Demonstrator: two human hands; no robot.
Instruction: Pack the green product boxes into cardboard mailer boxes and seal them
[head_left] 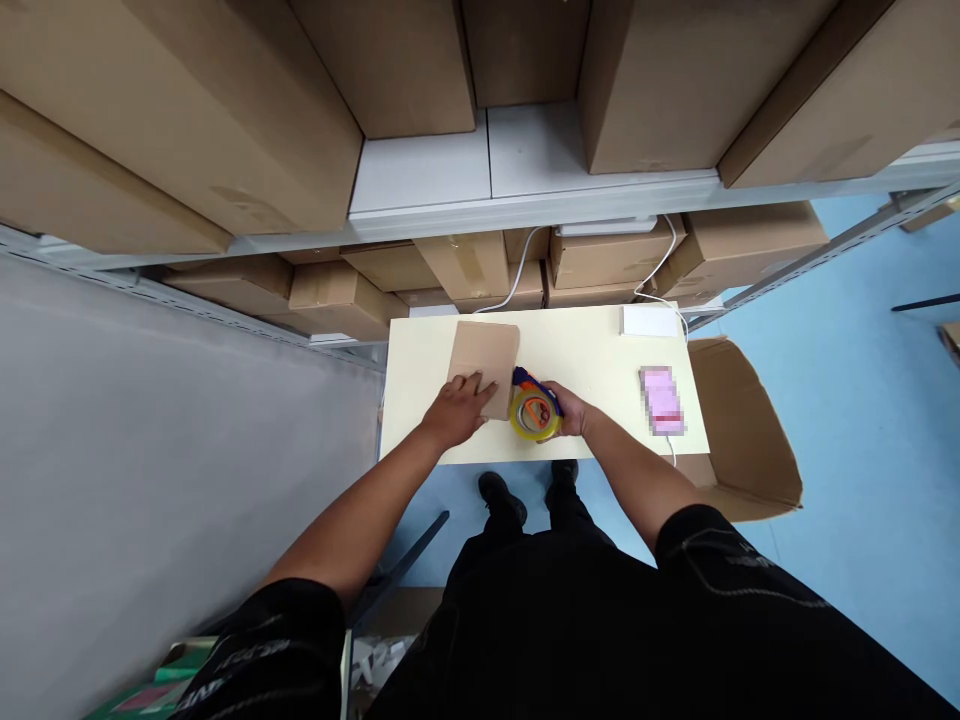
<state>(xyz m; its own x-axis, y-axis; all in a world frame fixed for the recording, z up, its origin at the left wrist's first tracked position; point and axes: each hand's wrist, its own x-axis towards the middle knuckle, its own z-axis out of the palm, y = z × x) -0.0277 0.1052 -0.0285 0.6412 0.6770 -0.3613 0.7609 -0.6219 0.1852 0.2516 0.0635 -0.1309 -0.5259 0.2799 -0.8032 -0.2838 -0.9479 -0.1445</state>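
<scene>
A flat brown cardboard box (486, 347) lies toward the left side of the pale tabletop (581, 355). My left hand (460, 408) rests on its lower part, palm down with fingers stretched out. In my right hand (570, 410) is a tape dispenser (536, 408) with a blue and orange frame and a yellowish roll of tape. Its blue head is close against the box's right edge; whether it touches, I cannot tell. Part of the dispenser's handle is hidden by my right fingers.
A pink phone-like item (662, 402), blurred out, lies at the table's right, with a white block (649, 320) and cable behind it. An open carton (742, 430) stands beside the table. Shelves (427, 180) full of cardboard boxes rise behind; a grey wall (165, 420) is at left.
</scene>
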